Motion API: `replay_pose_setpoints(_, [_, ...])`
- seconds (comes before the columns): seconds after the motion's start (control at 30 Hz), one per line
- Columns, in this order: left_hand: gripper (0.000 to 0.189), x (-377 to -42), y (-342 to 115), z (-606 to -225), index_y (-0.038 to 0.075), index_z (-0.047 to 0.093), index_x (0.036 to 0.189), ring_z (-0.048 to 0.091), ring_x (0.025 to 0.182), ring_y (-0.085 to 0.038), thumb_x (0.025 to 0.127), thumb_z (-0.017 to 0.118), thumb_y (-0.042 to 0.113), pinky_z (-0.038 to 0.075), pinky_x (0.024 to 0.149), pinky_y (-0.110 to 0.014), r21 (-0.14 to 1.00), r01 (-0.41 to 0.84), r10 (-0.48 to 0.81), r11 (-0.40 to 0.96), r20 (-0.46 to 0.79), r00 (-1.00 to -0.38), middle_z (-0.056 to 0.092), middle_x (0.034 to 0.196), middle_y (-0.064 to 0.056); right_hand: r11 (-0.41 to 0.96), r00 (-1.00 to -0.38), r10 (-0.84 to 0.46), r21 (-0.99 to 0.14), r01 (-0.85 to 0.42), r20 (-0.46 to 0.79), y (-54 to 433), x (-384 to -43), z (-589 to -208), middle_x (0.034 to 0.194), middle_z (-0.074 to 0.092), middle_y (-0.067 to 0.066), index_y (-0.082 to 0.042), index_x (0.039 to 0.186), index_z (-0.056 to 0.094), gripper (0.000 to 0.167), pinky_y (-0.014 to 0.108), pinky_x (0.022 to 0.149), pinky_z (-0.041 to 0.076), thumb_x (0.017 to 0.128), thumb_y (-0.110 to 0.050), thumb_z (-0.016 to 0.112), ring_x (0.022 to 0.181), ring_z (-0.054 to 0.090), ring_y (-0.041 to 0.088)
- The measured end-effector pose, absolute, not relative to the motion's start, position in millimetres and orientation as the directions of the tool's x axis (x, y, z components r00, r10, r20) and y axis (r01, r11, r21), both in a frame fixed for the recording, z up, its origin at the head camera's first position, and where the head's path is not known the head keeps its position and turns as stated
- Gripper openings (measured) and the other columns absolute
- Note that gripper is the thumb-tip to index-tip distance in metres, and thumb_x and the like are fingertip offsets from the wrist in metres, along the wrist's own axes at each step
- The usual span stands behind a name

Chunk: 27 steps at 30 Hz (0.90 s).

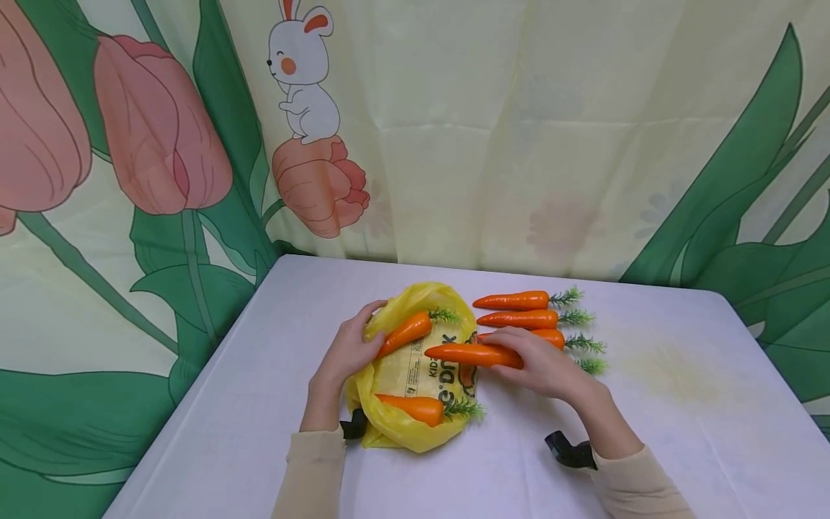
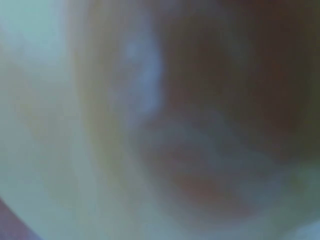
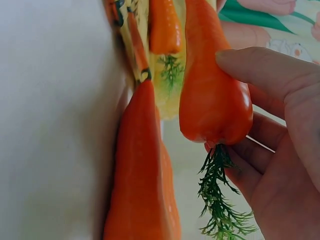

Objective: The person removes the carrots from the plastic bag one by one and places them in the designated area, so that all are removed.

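Observation:
A yellow plastic bag (image 1: 411,437) lies with its mouth spread in the head view. My left hand (image 1: 346,349) grips its left rim, the thumb inside against an orange toy carrot (image 1: 407,333). Another carrot (image 1: 421,409) lies in the bag's near side, its greens poking over the rim. My right hand (image 1: 541,364) holds a third carrot (image 1: 476,354) above the bag's right edge, tip pointing left. In the right wrist view, thumb and fingers hold this carrot (image 3: 215,110) near its thick end, green leaves hanging below. The left wrist view is too blurred to make out.
Right of the bag, carrots lie in a row, including a far carrot (image 1: 512,300), a second carrot (image 1: 519,318) and a partly covered carrot (image 1: 552,337). More greens (image 1: 591,366) show beyond my right hand. A white-covered table (image 1: 648,346) meets a printed curtain (image 1: 454,180) behind.

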State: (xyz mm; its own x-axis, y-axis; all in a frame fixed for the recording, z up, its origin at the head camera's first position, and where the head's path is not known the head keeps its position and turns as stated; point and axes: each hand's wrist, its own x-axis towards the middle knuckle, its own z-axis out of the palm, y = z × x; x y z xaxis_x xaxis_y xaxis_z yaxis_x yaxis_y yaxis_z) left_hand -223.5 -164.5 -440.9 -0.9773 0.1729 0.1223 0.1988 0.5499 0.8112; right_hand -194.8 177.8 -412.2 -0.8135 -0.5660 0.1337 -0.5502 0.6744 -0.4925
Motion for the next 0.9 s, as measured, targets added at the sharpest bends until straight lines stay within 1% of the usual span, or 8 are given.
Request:
replay_pose_setpoints(0.13, [0.056,-223.2,-164.2,-440.4,0.02,0.047,0.15,0.063,0.091,-0.022,0.097,0.062,0.012,0.058,0.078,-0.038,0.813,0.194,0.173,0.55,0.116,-0.978,0.065,0.121,-0.011,0.678,-0.821,-0.556,-0.5,-0.538,0.13,185.9,-191.9,-413.2,0.136,0.061,0.006,-0.014,0.135,0.065,0.045,0.054,0.1,0.046,0.092,-0.017,0.075,0.125,0.055,0.031])
replay_pose_setpoints(0.27, [0.055,-223.1,-163.9,-440.1,0.02,0.048,0.149,0.063,0.091,-0.023,0.096,0.063,0.012,0.058,0.078,-0.038,0.81,0.201,0.174,0.551,0.124,-0.977,0.065,0.12,-0.012,0.688,-0.824,-0.55,-0.483,-0.541,0.138,191.8,-189.3,-413.8,0.134,0.062,0.004,-0.014,0.134,0.066,0.045,0.053,0.098,0.048,0.091,-0.019,0.077,0.121,0.058,0.03])
replay_pose_setpoints(0.4, [0.055,-223.3,-163.9,-440.4,0.02,0.049,0.149,0.063,0.092,-0.024,0.096,0.063,0.012,0.057,0.079,-0.039,0.804,0.204,0.172,0.559,0.128,-0.977,0.065,0.12,-0.012,0.679,-0.809,-0.565,-0.465,-0.568,0.163,197.2,-187.5,-413.9,0.132,0.064,0.001,-0.015,0.133,0.067,0.045,0.052,0.096,0.049,0.09,-0.017,0.078,0.118,0.059,0.027])
replay_pose_setpoints(0.5, [0.055,-223.1,-163.7,-440.8,0.02,0.048,0.149,0.063,0.093,-0.023,0.096,0.063,0.013,0.057,0.081,-0.04,0.803,0.202,0.172,0.561,0.125,-0.977,0.065,0.12,-0.011,0.687,-0.813,-0.558,-0.457,-0.565,0.165,202.8,-184.3,-413.3,0.129,0.065,0.002,-0.014,0.13,0.068,0.042,0.051,0.094,0.05,0.089,-0.015,0.078,0.116,0.06,0.026])
replay_pose_setpoints(0.63, [0.056,-223.3,-163.5,-441.5,0.019,0.047,0.15,0.063,0.092,-0.022,0.097,0.062,0.012,0.057,0.08,-0.04,0.804,0.202,0.175,0.56,0.124,-0.977,0.065,0.121,-0.011,0.72,-0.837,-0.529,-0.445,-0.532,0.144,211.2,-178.8,-411.8,0.125,0.065,0.006,-0.012,0.125,0.069,0.038,0.053,0.094,0.05,0.088,-0.013,0.079,0.113,0.059,0.03])
replay_pose_setpoints(0.9, [0.057,-222.8,-163.0,-440.7,0.019,0.047,0.15,0.062,0.094,-0.023,0.097,0.063,0.012,0.056,0.083,-0.041,0.8,0.196,0.17,0.568,0.12,-0.978,0.065,0.12,-0.011,0.741,-0.851,-0.504,-0.434,-0.513,0.145,224.7,-170.2,-411.7,0.123,0.065,0.007,-0.009,0.123,0.069,0.038,0.054,0.096,0.049,0.087,-0.013,0.08,0.113,0.059,0.031])
